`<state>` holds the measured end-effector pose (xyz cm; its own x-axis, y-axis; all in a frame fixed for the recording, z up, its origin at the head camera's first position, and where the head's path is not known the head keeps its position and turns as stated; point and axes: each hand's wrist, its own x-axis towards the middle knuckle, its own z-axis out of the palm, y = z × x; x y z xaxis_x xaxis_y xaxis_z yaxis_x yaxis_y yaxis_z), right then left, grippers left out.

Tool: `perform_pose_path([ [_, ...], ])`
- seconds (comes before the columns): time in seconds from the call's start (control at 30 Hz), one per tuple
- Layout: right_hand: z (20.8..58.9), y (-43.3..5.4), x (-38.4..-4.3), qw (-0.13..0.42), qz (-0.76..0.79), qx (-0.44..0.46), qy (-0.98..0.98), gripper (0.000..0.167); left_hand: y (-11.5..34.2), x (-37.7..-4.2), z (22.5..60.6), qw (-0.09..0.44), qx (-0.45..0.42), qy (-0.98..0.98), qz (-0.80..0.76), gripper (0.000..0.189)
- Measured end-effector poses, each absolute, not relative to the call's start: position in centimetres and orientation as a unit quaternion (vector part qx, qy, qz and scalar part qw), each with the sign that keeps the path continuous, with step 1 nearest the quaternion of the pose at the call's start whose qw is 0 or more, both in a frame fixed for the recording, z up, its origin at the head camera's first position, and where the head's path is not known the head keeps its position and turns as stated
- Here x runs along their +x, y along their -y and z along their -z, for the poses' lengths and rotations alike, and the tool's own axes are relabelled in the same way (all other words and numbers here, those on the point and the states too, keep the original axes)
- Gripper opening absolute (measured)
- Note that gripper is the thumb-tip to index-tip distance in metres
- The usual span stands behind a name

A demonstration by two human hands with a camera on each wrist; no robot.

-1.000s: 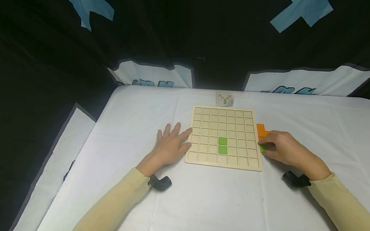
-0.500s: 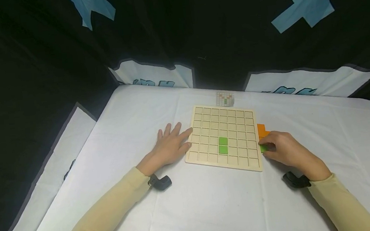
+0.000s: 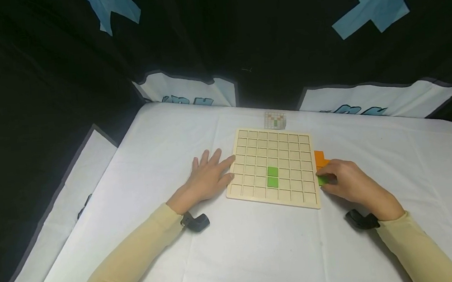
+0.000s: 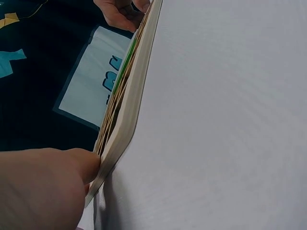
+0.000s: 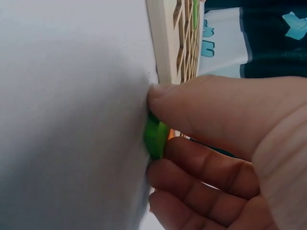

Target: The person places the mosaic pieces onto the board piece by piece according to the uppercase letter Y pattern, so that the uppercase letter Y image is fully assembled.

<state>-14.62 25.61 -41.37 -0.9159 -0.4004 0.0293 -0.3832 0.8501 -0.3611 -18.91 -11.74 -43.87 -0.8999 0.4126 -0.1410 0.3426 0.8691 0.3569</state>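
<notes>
A square wooden grid board [image 3: 255,192] lies on the white cloth, two green square tiles [image 3: 272,172] set in neighbouring cells of one column. Against its left edge rests my left hand [image 3: 205,181], fingers spread, with thumb and index finger on the rim. Just off the right edge, my right hand [image 3: 348,181] pinches a green tile [image 5: 156,136] low at the cloth. In the right wrist view the thumb tip [image 5: 163,96] is right beside the board's side, and the other fingers curl below the tile. Orange tiles [image 3: 319,157] show beyond the right hand, partly hidden by it.
A small printed grid card [image 3: 275,121] with coloured squares lies behind the board. The white cloth [image 3: 237,258] covers the table up to a black curtain [image 3: 215,33] with blue shapes. Dark devices [image 3: 195,223] are strapped at both wrists.
</notes>
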Motion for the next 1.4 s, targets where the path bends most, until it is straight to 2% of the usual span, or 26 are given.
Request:
perform_pose_path([
  [0.33, 41.26, -25.76, -14.59, 0.014, 0.179, -0.191, -0.965, 0.038, 11.72, -18.98, 43.83, 0.101, 0.200, -0.962, -0.158, 0.058],
  [0.67, 41.09, -25.43, -14.57, 0.021, 0.176, -0.186, -0.967, 0.040, 11.76, -18.88, 43.85, 0.101, 0.199, -0.962, -0.159, 0.058],
  [0.9, 41.07, -25.32, -14.50, 0.038, 0.186, -0.189, -0.963, 0.026, 11.76, -18.88, 43.95, 0.102, 0.201, -0.961, -0.160, 0.058],
  [1.4, 41.04, -25.66, -14.53, 0.037, 0.193, -0.225, -0.955, 0.026, 11.76, -18.81, 43.84, 0.109, 0.198, -0.960, -0.162, 0.058],
])
